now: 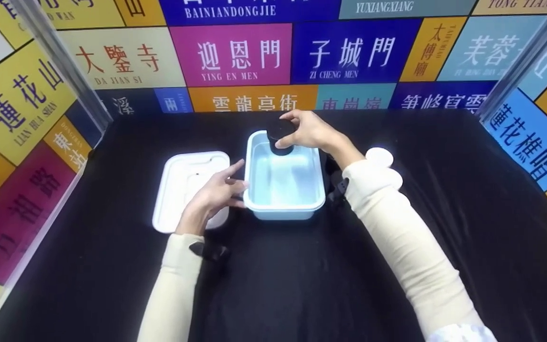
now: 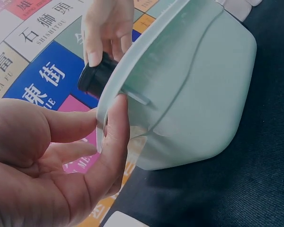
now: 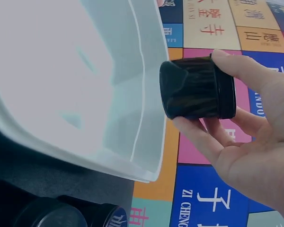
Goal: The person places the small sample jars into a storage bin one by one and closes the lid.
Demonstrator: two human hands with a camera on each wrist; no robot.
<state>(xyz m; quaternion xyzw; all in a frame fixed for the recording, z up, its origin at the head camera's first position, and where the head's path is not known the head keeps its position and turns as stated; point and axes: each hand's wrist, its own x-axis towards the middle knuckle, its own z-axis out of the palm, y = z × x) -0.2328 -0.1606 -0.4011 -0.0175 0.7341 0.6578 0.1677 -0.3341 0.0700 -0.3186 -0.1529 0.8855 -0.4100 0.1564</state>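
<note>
A pale blue rectangular plastic box stands with its top uncovered. My left hand is at its left side; the left wrist view has the thumb and index finger pinching the box's rim. Over the far end of the box, my right hand grips a small black jar with a black lid. Thumb and fingers lie on opposite sides of that jar, beside the box's rim in the right wrist view. A white rectangular lid lies left of the box, partly behind my left hand.
Beside the box on its right are more black jars, mostly hidden by my right arm in the head view. White round objects sit past my right sleeve. Panels with printed signs enclose the black-covered table at back and sides.
</note>
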